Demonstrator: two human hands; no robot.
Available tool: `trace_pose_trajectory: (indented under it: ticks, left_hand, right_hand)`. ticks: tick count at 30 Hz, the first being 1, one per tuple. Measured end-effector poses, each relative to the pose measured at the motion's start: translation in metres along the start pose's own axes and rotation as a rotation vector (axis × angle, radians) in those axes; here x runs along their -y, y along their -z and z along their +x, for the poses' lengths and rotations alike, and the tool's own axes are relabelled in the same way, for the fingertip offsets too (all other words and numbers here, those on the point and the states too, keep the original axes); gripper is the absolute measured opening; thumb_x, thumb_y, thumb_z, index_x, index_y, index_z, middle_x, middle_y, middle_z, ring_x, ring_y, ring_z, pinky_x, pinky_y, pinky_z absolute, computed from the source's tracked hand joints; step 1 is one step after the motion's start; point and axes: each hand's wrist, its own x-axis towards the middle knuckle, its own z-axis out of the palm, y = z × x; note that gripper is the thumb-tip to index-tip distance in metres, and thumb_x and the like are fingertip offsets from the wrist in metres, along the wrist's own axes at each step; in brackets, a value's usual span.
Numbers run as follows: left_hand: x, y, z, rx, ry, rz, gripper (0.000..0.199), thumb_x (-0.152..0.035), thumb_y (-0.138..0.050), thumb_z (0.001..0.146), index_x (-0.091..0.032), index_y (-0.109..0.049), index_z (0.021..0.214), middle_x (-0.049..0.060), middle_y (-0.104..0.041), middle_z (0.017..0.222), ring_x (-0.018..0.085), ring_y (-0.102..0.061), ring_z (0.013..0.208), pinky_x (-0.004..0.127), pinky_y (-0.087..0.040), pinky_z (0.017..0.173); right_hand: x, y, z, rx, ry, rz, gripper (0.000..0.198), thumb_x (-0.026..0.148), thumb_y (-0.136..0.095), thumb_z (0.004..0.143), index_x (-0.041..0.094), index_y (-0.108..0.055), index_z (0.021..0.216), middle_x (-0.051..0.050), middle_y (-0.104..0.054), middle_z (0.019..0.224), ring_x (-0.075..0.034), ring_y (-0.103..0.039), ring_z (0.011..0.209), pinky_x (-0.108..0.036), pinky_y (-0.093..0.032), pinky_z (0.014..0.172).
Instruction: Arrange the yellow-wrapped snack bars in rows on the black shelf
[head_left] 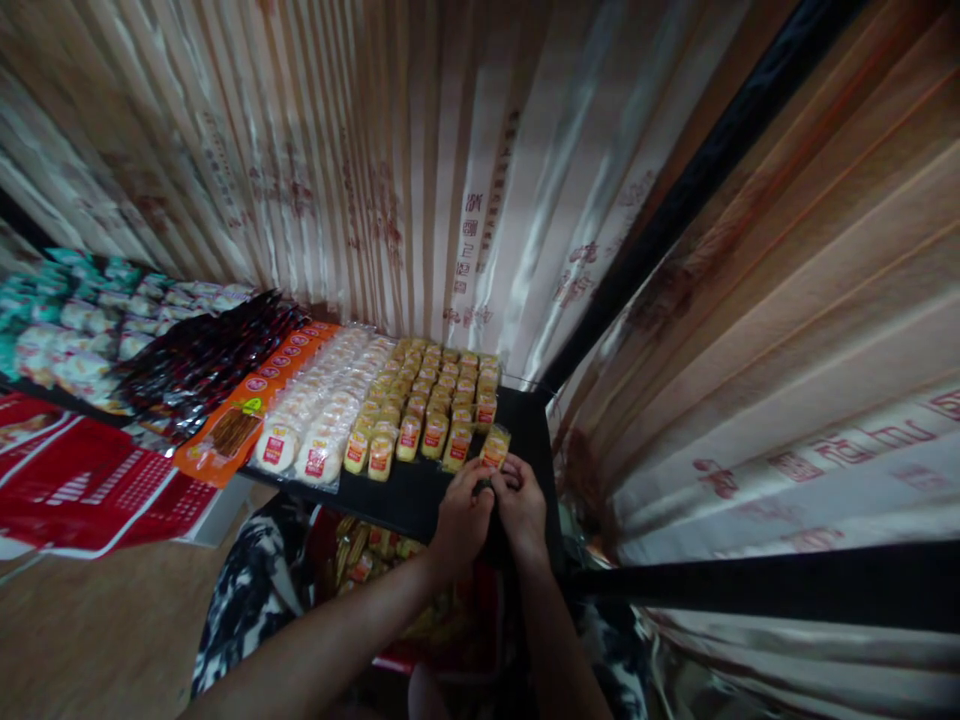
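From ten round to three (clock hub: the meeting point of left hand and right hand), a pale pleated curtain with reddish-brown characters and blossoms; at one, slanting across it, a dark pole. Under the hub and stretching away towards ten, a narrow black table. At nine, lower than the table, a red printed sheet. Between seven and eight, a red bin with loose packs inside. On the table towards ten, from the far end inwards: teal-and-white bags, dark glossy packets, an orange packet, white discs in clear wrap, then close rows of yellow packs with red labels. At the hub, both hands close together, fingers bent, fingertips pinched on the lower end of a single pack, just beside the front right of the rows. Resting on the table or lifted clear: impossible to tell.
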Motion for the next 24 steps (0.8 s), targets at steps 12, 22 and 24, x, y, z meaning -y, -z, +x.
trace_pose_trajectory:
  ticks: [12, 22, 24]
  left_hand:
    - [-0.001, -0.023, 0.026, 0.057, 0.108, -0.059, 0.034, -0.022, -0.043, 0.08, -0.02, -0.061, 0.109, 0.003, -0.047, 0.137, 0.019, -0.038, 0.13, 0.033, -0.024, 0.112]
    - [0.005, -0.03, 0.038, 0.042, 0.136, -0.085, 0.038, -0.023, -0.043, 0.081, -0.017, -0.055, 0.117, 0.008, -0.052, 0.131, 0.02, -0.044, 0.124, 0.033, -0.027, 0.109]
    - [0.006, -0.031, 0.039, 0.042, 0.138, -0.083, 0.038, -0.021, -0.043, 0.081, -0.016, -0.055, 0.117, 0.009, -0.051, 0.132, 0.02, -0.042, 0.126, 0.033, -0.026, 0.11]
  right_hand:
    - [0.013, -0.013, 0.033, -0.004, 0.009, -0.204, 0.047, 0.051, -0.053, 0.066, 0.02, -0.058, 0.101, -0.005, -0.068, 0.087, -0.018, -0.062, 0.069, -0.028, -0.045, 0.06]
    - [0.008, -0.017, 0.037, 0.005, 0.044, -0.301, 0.043, 0.044, -0.05, 0.066, 0.018, -0.057, 0.099, -0.007, -0.066, 0.089, -0.021, -0.061, 0.075, -0.032, -0.045, 0.069]
    - [0.004, -0.018, 0.038, 0.004, 0.045, -0.316, 0.039, 0.044, -0.049, 0.068, 0.019, -0.058, 0.097, -0.006, -0.065, 0.087, -0.021, -0.06, 0.076, -0.032, -0.045, 0.07]
